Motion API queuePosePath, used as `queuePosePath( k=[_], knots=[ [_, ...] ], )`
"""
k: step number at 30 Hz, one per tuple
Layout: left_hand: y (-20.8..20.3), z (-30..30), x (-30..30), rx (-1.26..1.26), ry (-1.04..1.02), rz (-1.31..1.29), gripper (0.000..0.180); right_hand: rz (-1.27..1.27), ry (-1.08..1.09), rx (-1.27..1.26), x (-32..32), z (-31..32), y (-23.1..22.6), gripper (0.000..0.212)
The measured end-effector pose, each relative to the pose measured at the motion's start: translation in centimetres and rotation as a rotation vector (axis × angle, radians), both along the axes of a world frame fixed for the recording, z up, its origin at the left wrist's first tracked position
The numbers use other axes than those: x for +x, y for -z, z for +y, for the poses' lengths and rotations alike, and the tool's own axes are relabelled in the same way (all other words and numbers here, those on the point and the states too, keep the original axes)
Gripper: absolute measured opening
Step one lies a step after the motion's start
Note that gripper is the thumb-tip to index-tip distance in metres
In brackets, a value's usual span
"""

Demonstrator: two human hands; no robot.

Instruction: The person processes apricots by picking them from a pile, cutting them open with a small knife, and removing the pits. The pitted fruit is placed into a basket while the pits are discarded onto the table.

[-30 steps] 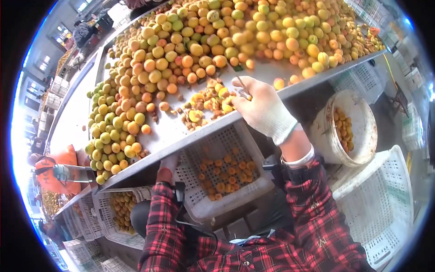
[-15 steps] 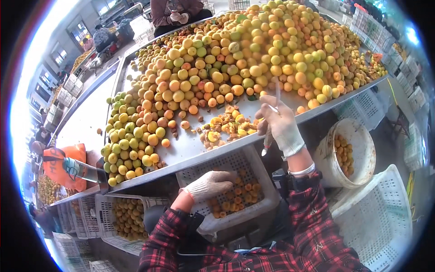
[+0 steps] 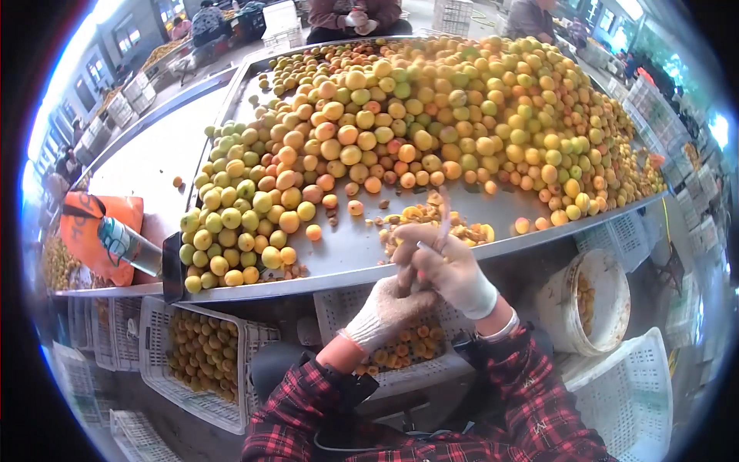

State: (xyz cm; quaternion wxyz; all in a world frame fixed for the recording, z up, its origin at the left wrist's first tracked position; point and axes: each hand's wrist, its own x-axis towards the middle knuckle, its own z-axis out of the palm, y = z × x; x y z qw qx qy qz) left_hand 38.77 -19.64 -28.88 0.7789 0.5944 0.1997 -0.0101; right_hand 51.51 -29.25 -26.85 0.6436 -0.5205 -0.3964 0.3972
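My hands, in whitish knit gloves, meet just past the metal table's near edge, above a white crate [image 3: 327,308] of apricot halves. Closed fingers of my right hand [image 3: 459,279] grip a small, thin knife [image 3: 444,218], its narrow end pointing up. My left hand [image 3: 391,309] is closed, its fingertips against the right hand's fingers; whatever lies between them is hidden. Beyond them, a heap of whole apricots [image 3: 369,138] covers much of the sorting table [image 3: 346,235]. Split apricot pieces [image 3: 469,229] lie right behind my hands.
An orange bag [image 3: 96,246] and a clear bottle [image 3: 131,246] are at the table's left end. A crate of apricots [image 3: 204,350] sits below left. At right are a white bucket [image 3: 612,300] and a white crate [image 3: 627,408]. Another person [image 3: 354,15] sits across the table.
My right hand has come back from the split pieces, moving left and down with the knife. My left hand has risen from over the crate to meet it. The whole view has shifted.
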Motion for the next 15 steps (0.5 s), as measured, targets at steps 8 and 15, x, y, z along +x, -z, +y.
queuePosePath(
  k=[8, 15],
  knots=[
    [-2.4, 8.3, -2.9, 0.014, -0.852, -0.521, 0.029, -0.532, 0.096, -0.140, 2.3, 10.2, 1.2, 0.027],
    [-4.2, 14.4, -9.2, -0.034, -1.274, -0.700, 0.034, -1.245, -0.172, -0.502, 0.5, 19.5, 4.1, 0.022]
  ],
)
